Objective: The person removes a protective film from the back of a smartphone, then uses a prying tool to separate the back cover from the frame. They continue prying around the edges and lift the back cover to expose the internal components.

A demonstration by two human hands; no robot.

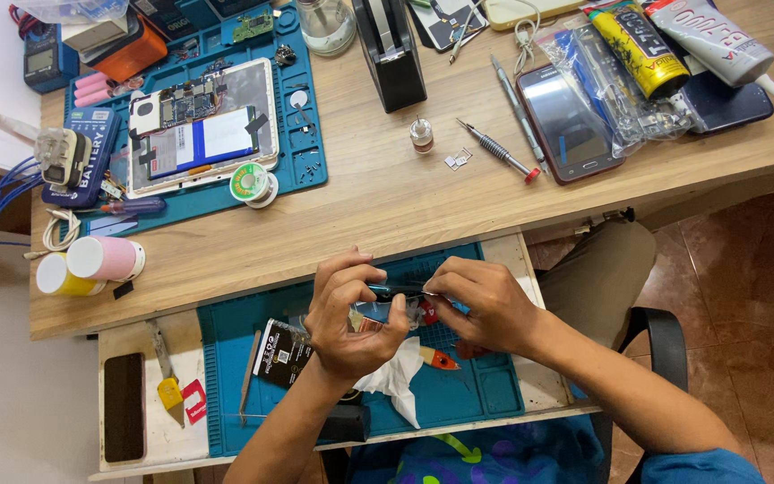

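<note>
Left hand: curled into a grip around a small flat device, thumb and fingers pinching its edges; wrist bent back, forearm rising from the lower frame edge
Small flat device: held just above the blue mat of the pull-out shelf, between both hands; much of it is hidden by fingers
Right hand: fingers pinched on a thin dark tool that lies across the top of the device; knuckles up, forearm angled in from the lower right
Risk, slip: the tool's tip could skid off the device's edge and scratch it or jab the left thumb; the cause would be pressure at a shallow angle with no bench support
Risk, drop: the device is held in mid-air, so a loosened pinch could let it fall among the white tissue and loose parts on the mat
Risk, clutter: small pieces freed here could be lost on the crowded shelf
</note>
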